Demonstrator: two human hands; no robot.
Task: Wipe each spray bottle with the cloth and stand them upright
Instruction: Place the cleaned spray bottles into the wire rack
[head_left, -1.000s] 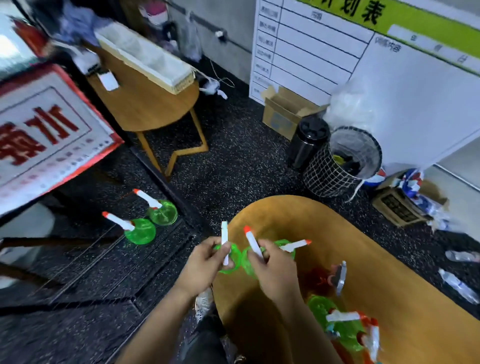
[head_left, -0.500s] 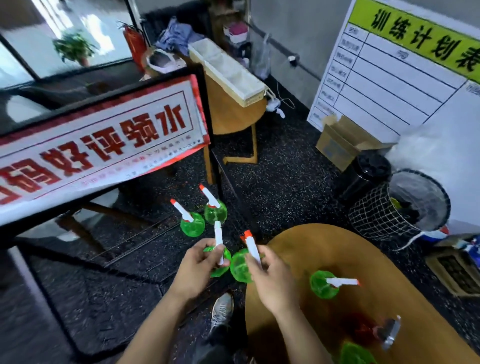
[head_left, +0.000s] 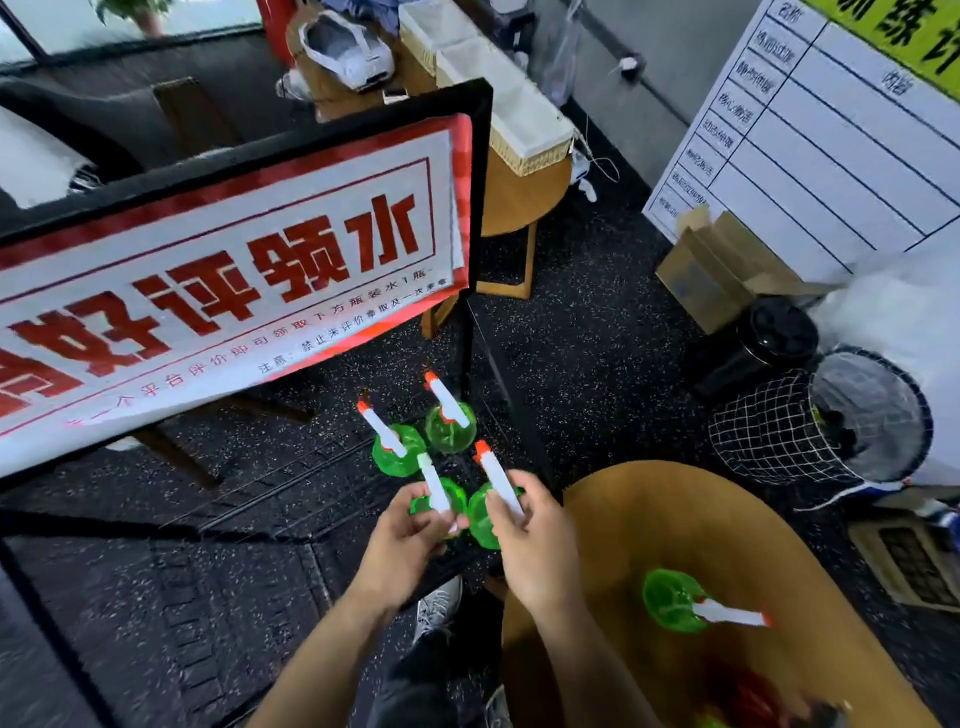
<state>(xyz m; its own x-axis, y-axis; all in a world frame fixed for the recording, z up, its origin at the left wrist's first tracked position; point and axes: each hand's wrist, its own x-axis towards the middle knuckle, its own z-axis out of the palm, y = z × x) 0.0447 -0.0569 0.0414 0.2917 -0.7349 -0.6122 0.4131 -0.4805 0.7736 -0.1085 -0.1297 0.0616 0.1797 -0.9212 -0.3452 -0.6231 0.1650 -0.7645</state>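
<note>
My left hand (head_left: 402, 540) grips a green spray bottle (head_left: 439, 499) by its white nozzle head. Beside it, my right hand (head_left: 530, 540) grips a second green spray bottle (head_left: 483, 512) with a white, orange-tipped nozzle. Both are held over the dark glass shelf (head_left: 260, 519), close to two green spray bottles (head_left: 395, 444) (head_left: 451, 423) that stand upright there. Another green bottle (head_left: 675, 605) stands on the wooden table (head_left: 675, 519) at the right. No cloth is visible.
A red-and-white sign (head_left: 223, 280) hangs over the shelf's far side. A mesh bin (head_left: 810, 431), a black bin (head_left: 769, 338) and a cardboard box (head_left: 711, 265) stand on the floor to the right. My shoe (head_left: 439, 603) shows below the hands.
Both hands carried their bottles left, off the wooden table and over the glass shelf, closer to the two standing bottles. The view swung left with them.
</note>
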